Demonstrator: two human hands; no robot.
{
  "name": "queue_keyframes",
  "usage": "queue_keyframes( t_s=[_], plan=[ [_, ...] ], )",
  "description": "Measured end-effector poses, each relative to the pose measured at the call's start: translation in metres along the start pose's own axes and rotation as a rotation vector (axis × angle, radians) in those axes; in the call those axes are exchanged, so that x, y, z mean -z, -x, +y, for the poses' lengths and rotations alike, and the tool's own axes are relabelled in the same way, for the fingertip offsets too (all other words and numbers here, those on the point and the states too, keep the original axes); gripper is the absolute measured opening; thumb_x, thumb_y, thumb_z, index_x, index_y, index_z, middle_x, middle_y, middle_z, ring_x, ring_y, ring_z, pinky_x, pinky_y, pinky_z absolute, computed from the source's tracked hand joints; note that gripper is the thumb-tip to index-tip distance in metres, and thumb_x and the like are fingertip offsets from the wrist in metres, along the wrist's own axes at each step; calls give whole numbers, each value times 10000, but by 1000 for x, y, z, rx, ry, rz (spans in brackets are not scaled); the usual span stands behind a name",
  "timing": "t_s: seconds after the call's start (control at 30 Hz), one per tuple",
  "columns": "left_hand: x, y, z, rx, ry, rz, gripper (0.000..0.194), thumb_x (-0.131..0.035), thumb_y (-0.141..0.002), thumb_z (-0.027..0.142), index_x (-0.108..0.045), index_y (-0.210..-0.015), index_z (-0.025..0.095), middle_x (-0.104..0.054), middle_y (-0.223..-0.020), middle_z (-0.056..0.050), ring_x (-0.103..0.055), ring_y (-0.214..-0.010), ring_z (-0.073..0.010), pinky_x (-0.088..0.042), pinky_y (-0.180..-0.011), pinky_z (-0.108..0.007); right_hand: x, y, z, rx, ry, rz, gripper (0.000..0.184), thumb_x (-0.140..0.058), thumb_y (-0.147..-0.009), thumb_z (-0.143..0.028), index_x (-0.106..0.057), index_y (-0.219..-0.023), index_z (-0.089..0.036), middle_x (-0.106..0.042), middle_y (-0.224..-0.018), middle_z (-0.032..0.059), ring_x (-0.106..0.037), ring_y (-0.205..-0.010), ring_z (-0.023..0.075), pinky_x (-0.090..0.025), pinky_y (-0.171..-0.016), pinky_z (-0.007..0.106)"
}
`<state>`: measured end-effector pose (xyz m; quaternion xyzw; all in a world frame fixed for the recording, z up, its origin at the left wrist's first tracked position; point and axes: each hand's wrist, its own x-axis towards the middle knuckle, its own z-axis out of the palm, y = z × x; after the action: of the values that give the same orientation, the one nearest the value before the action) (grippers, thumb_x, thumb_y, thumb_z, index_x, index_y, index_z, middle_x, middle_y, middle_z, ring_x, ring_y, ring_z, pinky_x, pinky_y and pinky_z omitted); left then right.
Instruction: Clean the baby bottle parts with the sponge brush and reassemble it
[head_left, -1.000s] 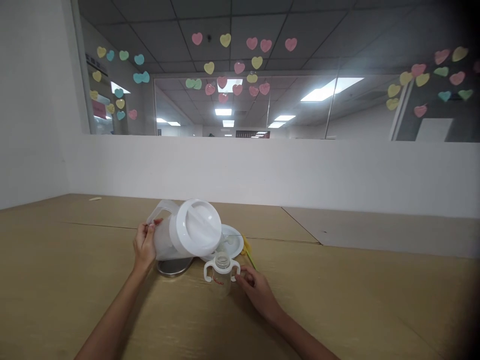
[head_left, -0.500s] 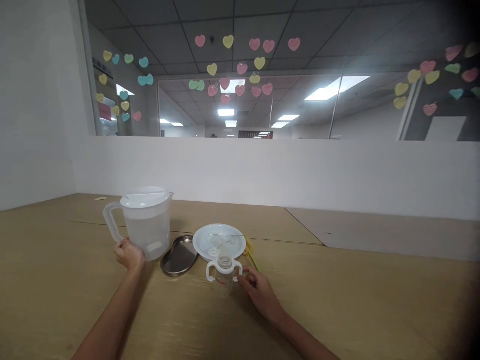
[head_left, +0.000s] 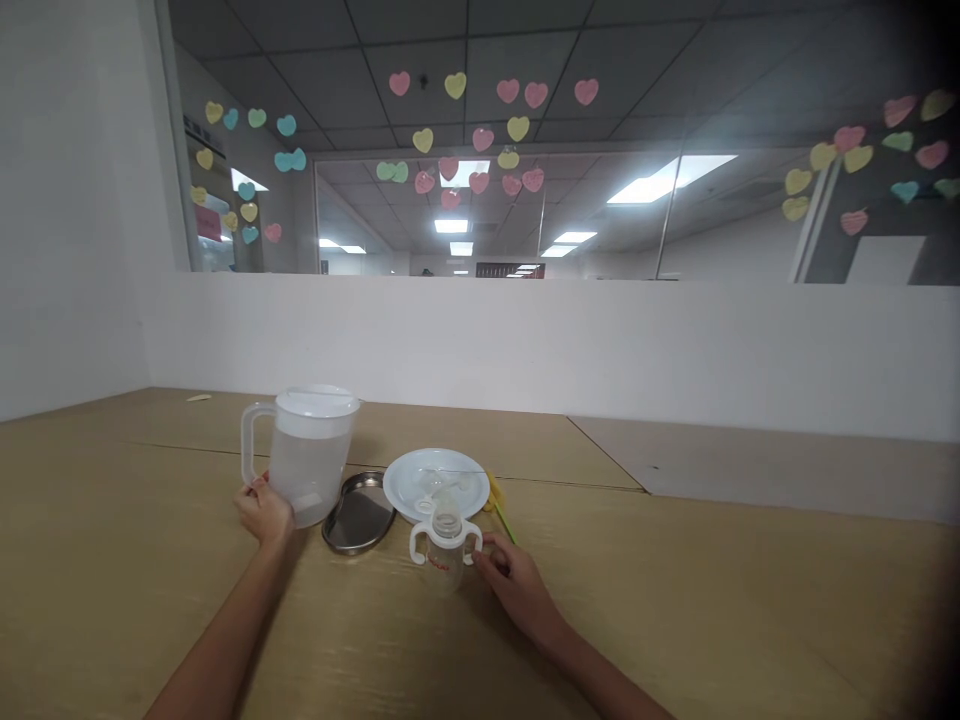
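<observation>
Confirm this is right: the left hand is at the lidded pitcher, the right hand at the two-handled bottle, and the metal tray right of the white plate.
Not quite: the head view shows the metal tray left of the white plate. The rest stands.

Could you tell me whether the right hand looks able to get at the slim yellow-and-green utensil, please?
Probably yes: the yellow-and-green utensil lies just beyond the right hand, with nothing standing between. Its fingers are at the clear, white-handled bottle, so may need to leave it first.
</observation>
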<state>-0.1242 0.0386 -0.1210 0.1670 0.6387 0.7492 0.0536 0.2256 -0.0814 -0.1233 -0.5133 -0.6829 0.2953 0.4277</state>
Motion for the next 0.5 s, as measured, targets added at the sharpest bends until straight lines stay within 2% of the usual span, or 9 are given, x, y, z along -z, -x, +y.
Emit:
queue_keyframes(
  t_s=[0.2,0.33,0.4,0.5],
  plan=[
    [-4,-8,-11,57,-20,-1,234,-377,-757,332,-553,-781,180,-598,-867,-102,-569,-933,-264,-411,-897,-448,1,2,-3,18,71,-9,272,-471,-776,-312,-583,-983,-175,-408,-563,-43,-394,-541,116,-290,-528,225],
    [-4,-12,-17,108,-28,6,199,-388,-742,323,-532,-764,187,-591,-874,-97,-564,-957,-274,-403,-909,-455,3,2,-5,29,99,-2,363,-465,-701,-210,-560,-1047,-159,-432,-591,-39,-416,-559,121,-309,-539,224],
    [-4,-12,-18,137,-31,10,174,-396,-736,316,-516,-760,192,-587,-871,-94,-560,-968,-280,-403,-910,-459,6,1,-7,31,88,57,396,-448,-677,-193,-544,-1057,-141,-394,-568,-53,-394,-538,116,-305,-530,220],
    [-3,-10,-18,170,-29,24,153,-405,-735,309,-498,-779,196,-584,-866,-87,-557,-976,-288,-405,-906,-464,16,-3,-8,24,97,201,320,-418,-689,-202,-546,-975,-140,-340,-535,-65,-369,-508,110,-291,-517,214]
  ],
)
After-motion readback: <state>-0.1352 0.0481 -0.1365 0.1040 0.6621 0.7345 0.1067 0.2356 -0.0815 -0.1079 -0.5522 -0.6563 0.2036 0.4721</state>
